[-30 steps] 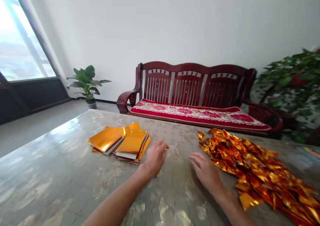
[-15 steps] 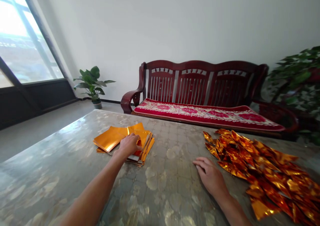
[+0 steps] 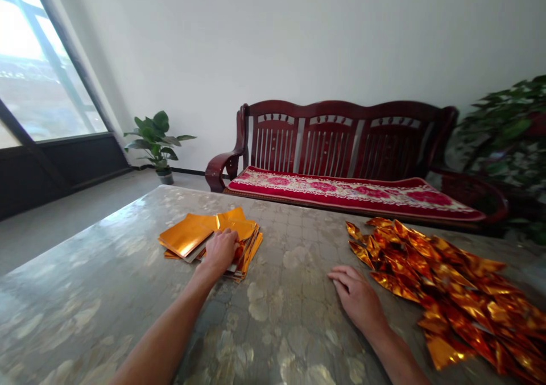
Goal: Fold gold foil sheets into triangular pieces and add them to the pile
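My left hand [image 3: 220, 251] lies over a loose stack of shiny gold foil paper [image 3: 185, 236] on the table, left of centre. Its fingers are bent down onto the sheets at the stack's right part, and the fingertips are partly hidden. Some sheets there sit askew, with pale undersides showing. My right hand [image 3: 356, 295] rests on the tabletop, its fingers loosely bent and the thumb a little apart, with nothing visible in it. Beside it, to the right, spreads a heap of folded orange-gold foil pieces [image 3: 452, 282], not touched by the hand.
The table [image 3: 290, 322] has a grey floral, glossy top. Behind its far edge stands a dark red wooden bench [image 3: 328, 140] with a red patterned runner [image 3: 324, 187]. A potted plant [image 3: 160, 140] is at the far left, and leafy greenery [image 3: 512, 123] at the right.
My left hand has shifted very slightly on the foil stack, its fingers bending further down over the sheets. The right hand stays in place.
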`<action>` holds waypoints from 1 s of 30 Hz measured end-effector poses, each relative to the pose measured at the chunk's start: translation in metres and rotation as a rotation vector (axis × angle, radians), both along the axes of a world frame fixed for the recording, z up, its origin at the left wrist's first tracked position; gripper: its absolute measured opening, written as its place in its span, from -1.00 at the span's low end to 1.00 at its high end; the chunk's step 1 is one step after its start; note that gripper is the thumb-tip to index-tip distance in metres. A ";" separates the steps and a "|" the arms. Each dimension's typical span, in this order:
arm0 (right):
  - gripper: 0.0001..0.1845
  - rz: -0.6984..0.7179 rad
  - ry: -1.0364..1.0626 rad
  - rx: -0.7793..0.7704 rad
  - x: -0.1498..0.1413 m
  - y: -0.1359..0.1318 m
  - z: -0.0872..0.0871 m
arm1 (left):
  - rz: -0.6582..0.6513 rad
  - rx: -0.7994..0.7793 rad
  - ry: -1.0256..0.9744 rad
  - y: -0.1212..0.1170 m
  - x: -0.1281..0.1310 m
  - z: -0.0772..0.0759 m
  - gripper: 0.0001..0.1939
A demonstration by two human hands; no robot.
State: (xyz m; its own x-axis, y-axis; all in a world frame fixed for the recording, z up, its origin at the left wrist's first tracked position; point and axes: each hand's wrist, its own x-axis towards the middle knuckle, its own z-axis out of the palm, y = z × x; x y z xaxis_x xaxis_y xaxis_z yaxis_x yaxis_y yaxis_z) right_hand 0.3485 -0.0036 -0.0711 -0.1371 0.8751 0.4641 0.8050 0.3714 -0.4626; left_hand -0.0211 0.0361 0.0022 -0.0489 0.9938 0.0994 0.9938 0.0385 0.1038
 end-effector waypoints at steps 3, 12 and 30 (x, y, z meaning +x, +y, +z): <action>-0.68 -0.001 0.004 0.006 0.000 0.000 0.000 | -0.008 0.018 0.023 -0.002 0.005 0.001 -0.75; -0.63 0.038 0.005 -0.014 -0.004 -0.006 0.005 | -0.410 0.113 -0.079 -0.028 0.059 -0.008 -0.78; -0.84 0.274 -0.067 0.228 -0.010 -0.019 0.018 | -0.827 0.129 -0.332 -0.045 0.124 -0.023 -0.75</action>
State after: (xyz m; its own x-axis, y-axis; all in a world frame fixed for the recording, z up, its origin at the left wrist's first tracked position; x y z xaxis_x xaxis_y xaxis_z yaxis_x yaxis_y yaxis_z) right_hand 0.3386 -0.0227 -0.0528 -0.3887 0.6770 0.6249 0.6870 0.6649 -0.2931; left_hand 0.1029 -0.0088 -0.0209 0.6306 0.7064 0.3213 0.6170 -0.7075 0.3445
